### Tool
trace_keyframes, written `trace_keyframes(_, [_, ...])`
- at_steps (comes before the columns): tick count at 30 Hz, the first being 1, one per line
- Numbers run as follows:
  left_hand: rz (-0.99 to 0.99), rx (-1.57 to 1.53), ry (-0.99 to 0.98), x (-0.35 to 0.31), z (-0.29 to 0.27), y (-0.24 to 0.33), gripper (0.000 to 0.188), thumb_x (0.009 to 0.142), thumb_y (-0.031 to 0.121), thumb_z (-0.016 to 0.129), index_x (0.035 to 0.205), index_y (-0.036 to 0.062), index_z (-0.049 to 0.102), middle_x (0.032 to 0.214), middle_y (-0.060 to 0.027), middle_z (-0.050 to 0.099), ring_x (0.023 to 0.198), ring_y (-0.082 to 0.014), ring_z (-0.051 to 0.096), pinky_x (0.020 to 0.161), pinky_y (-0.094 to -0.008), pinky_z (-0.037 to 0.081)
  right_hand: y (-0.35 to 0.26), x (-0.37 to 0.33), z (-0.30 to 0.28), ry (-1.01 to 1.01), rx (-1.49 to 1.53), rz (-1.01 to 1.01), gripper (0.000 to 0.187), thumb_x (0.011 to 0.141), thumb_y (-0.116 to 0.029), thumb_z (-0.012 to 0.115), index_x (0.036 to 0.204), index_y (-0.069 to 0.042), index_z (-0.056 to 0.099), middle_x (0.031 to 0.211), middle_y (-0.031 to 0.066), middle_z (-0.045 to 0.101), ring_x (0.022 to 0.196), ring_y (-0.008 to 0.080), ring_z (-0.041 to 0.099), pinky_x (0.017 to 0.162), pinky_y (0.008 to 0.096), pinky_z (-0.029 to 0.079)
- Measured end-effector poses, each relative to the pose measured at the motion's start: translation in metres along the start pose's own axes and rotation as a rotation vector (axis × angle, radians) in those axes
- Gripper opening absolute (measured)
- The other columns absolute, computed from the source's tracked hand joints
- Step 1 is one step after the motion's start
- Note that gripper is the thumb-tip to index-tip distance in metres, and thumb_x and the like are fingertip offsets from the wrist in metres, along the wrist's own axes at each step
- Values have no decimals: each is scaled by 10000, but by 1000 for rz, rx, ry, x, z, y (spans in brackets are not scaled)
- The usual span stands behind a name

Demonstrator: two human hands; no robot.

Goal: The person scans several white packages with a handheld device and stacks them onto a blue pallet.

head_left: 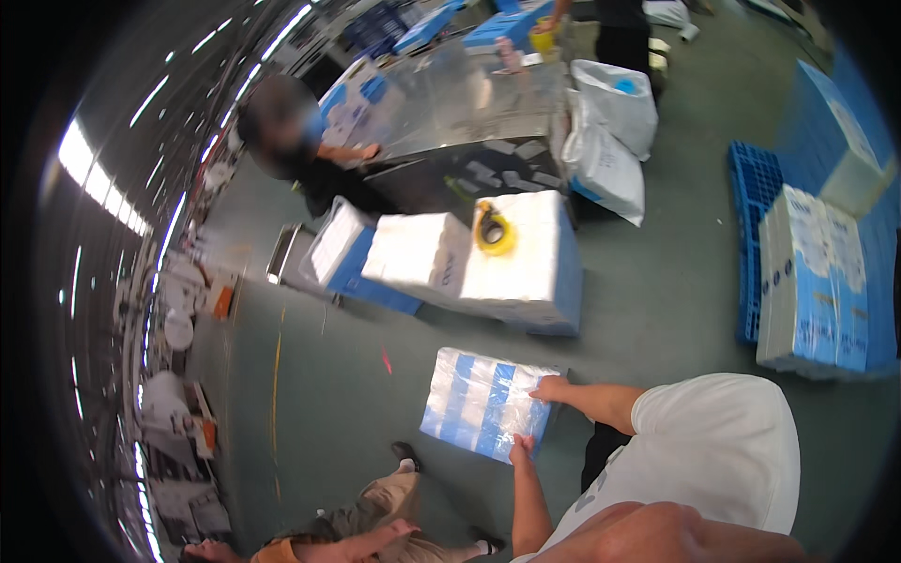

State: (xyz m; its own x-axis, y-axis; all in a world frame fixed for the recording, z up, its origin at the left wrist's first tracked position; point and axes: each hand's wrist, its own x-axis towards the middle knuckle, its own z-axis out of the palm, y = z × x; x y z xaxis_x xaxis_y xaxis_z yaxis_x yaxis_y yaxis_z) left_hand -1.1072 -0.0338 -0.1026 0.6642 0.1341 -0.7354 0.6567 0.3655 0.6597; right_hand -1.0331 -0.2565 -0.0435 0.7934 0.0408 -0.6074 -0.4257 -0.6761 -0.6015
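Observation:
A pack of white rolls in clear film with blue stripes (pixel 479 399) lies on the green floor. My left hand (pixel 521 448) grips its near right corner, the forearm rising from the lower edge. At the pack's far right corner my right hand (pixel 550 387) holds on, reaching out of my white sleeve. Both hands are on the same short side of the pack.
Behind the pack stand bigger white and blue packs (pixel 511 267) with a yellow tape dispenser (pixel 495 230) on top. A person in dark clothes (pixel 324 164) leans on a metal table (pixel 460 94). White sacks (pixel 610 131), a blue pallet (pixel 751 188) with tall packs (pixel 812 281), and someone in khaki trousers (pixel 394 511) surround me.

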Motion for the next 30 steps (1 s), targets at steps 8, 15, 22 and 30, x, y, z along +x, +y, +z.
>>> trace_keyframes(8, [-12,223,-68,-89,31,-78,318,894,312,441,716,55,498,664,-48,544,600,-154,536,602,-238,470,109,-119,4,104,300,96,411,705,-483,517,690,-93,647,633,23,624,672,212,608,633,365,471])
trace_keyframes(15, [-109,249,-313,-148,44,-182,346,894,351,428,699,70,487,651,-29,534,604,-138,519,540,-211,405,205,-239,-26,187,277,111,426,726,-507,506,681,-105,643,647,31,617,677,218,605,629,375,467])
trace_keyframes(22, [-420,405,-520,-234,67,-237,304,882,335,462,772,54,493,686,-45,540,650,-145,526,619,-227,423,293,-356,19,392,461,336,516,704,-589,507,713,-91,637,672,40,628,692,218,608,629,363,456])
trace_keyframes(30, [-377,631,-510,-289,67,-281,327,893,281,451,855,-41,497,748,-108,569,665,-182,571,658,-265,490,324,-462,93,729,782,537,491,680,-559,563,716,-74,628,686,93,615,685,233,596,623,350,446])
